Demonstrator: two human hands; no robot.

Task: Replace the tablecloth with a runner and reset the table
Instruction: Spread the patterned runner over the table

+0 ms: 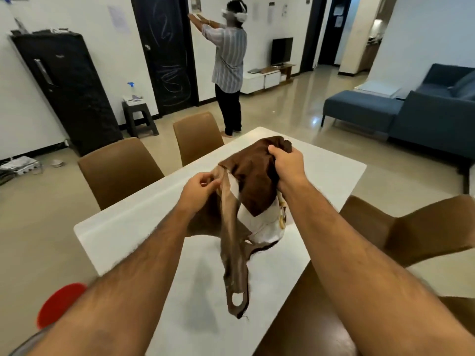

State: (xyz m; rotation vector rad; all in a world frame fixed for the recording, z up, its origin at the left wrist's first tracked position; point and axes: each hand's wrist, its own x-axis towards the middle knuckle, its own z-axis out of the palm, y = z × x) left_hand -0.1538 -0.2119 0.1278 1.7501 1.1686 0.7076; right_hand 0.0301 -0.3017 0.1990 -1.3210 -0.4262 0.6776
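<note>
Both forearms over white table (321, 173), left hand (198, 186) pinching brown cloth (253, 176) edge, right hand (288, 163) grip clamped on bunch

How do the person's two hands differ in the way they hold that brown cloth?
The right hand sits higher and farther out, fingers wrapped round a thick dark bunch of the brown cloth. The left hand is lower and nearer, pinching only a thin, paler edge, from which a strip hangs. Both hold the same cloth above the white table.
</note>
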